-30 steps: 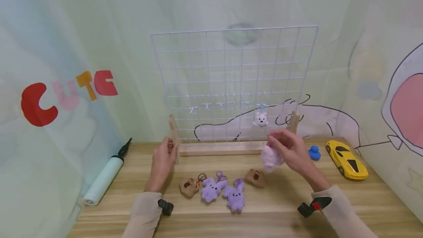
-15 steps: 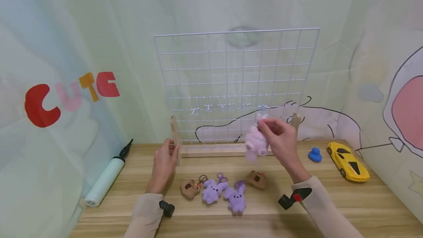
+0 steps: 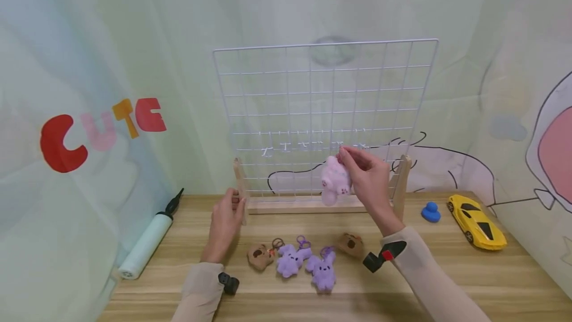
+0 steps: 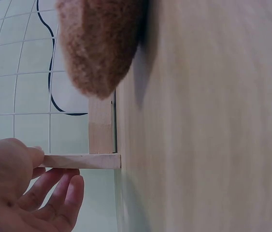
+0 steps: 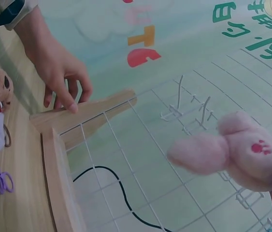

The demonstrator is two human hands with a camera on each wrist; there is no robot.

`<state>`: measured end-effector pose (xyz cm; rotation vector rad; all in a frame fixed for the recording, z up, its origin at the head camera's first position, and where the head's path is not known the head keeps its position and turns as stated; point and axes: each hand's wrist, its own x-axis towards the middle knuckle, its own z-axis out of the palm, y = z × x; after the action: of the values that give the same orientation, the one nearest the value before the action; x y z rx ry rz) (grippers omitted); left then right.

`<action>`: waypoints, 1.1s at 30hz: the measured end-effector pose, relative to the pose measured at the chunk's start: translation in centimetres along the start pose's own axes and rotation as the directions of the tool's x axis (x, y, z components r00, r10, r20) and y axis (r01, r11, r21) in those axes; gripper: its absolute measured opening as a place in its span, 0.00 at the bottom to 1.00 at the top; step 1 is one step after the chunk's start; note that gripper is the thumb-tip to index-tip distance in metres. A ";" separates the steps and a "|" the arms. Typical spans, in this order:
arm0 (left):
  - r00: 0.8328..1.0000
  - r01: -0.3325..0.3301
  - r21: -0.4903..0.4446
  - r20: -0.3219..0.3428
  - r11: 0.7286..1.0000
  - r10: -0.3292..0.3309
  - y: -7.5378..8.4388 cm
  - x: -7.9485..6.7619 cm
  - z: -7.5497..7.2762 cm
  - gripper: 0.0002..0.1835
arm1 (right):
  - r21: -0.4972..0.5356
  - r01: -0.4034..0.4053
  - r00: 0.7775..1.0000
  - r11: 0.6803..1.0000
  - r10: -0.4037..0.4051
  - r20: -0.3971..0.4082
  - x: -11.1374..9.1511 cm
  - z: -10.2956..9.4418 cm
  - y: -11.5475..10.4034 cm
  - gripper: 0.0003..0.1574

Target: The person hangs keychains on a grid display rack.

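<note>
My left hand (image 3: 225, 220) pinches the wooden side post (image 3: 239, 175) of a stand; in the left wrist view the thumb lies on one side of that post (image 4: 87, 161), fingers on the other. A white wire grid (image 3: 325, 44) rises from the stand, with a row of small white hooks (image 3: 267, 151). With thumb and fingertips, my right hand (image 3: 370, 175) holds a pink plush keychain (image 3: 335, 178) by its top, right at a hook in front of the grid. In the right wrist view, the plush (image 5: 251, 150) shows a paw print. The hanging white bear is hidden behind this hand.
In front of the stand lie two purple plush keychains (image 3: 289, 261) and two brown plush ones (image 3: 260, 256). A blue rubber duck (image 3: 431, 212) and a yellow toy car (image 3: 477, 222) sit at the right. A pale green hand pump (image 3: 147, 245) lies at the left.
My right hand has carried the pink plush keychain leftward and up to the hooks, now covering the white bear. My left hand has stayed on the post.
</note>
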<state>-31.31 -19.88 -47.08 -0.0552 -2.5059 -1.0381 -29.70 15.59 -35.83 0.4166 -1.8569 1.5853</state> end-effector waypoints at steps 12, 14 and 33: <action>1.000 0.015 0.008 -0.001 1.000 -0.015 0.4 -0.2 -0.1 0.13 | -0.032 -0.028 0.995 0.999 0.025 -0.101 1.0 1.4 -0.3 0.15; 1.000 0.014 0.000 0.000 1.000 -0.014 0.3 -0.2 -0.1 0.13 | -0.024 -0.019 0.995 1.000 0.016 -0.097 1.1 1.4 -0.2 0.15; 1.000 -0.001 0.002 0.000 1.000 0.001 0.1 -0.1 -0.2 0.13 | -0.059 0.008 1.000 0.998 -0.009 -0.005 -0.6 0.6 1.3 0.18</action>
<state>-31.14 -19.95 -46.92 -0.0554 -2.5069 -1.0351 -30.23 15.19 -37.24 0.3936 -1.8906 1.5208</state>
